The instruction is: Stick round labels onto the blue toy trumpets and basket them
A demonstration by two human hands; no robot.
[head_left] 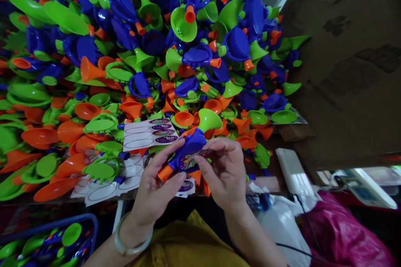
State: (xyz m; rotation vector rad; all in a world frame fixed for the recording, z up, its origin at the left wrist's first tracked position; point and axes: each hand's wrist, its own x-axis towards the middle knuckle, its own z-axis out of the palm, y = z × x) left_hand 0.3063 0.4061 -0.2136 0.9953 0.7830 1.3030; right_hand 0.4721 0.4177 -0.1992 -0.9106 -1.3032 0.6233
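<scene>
My left hand (161,183), with a pale bangle at the wrist, is closed round a blue toy trumpet (191,145) that has a green bell and an orange mouthpiece. My right hand (224,171) pinches the edge of a dark, colourful oval sticker (193,158) between thumb and fingers. The sticker lies partly over the trumpet's flat blue side; how much of it touches is unclear. Just behind my left hand lies a label sheet (138,135) with several empty ovals and several purple stickers.
Blue, green and orange toy trumpets (184,56) are heaped across the table. More label sheets (103,187) lie at the left front. A blue basket (94,227) of toys stands lower left. At right are a cardboard box (351,71), a white device (294,171) with a cable and a magenta bag (347,233).
</scene>
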